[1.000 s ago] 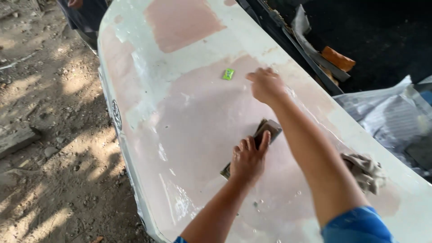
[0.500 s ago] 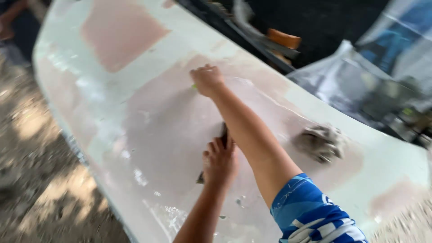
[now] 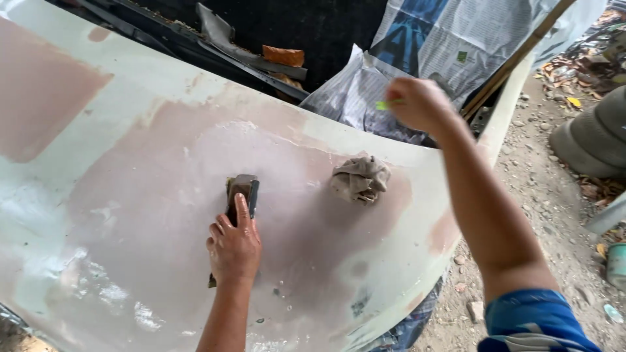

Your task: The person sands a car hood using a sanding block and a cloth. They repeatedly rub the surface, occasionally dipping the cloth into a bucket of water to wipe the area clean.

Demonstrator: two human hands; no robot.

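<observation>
A: Putty-pink and pale green: item one, the car body panel, filling the left and centre of the frame, its surface wet and glossy toward the lower left.

B: Item two?

A: Left hand, lower centre, pressed flat on a dark sanding block. Grip: palm and fingers laid over the block's near end, not wrapped round it; the far end shows beyond the fingertips. Position on the panel matches the earlier pictures, so the block has stayed where it was.

B: And the change?

A: Right hand. A second ago it rested on the panel beside a small green piece. Now it is lifted to the upper right of the frame, over the panel's far edge, closed on that green piece, which pokes out at the thumb side. What the piece is, I cannot tell; it is too small.

B: Meaning for the work?

A: My judgement: sanding is paused. One hand only steadies the block while the other carries the green piece off the sanded patch.

B: Remaining stock?

A: Crumpled grey rag, centre right, lying on the panel apart from both hands. Newspaper sheets at upper right behind the panel. Gravel ground at right.
</observation>
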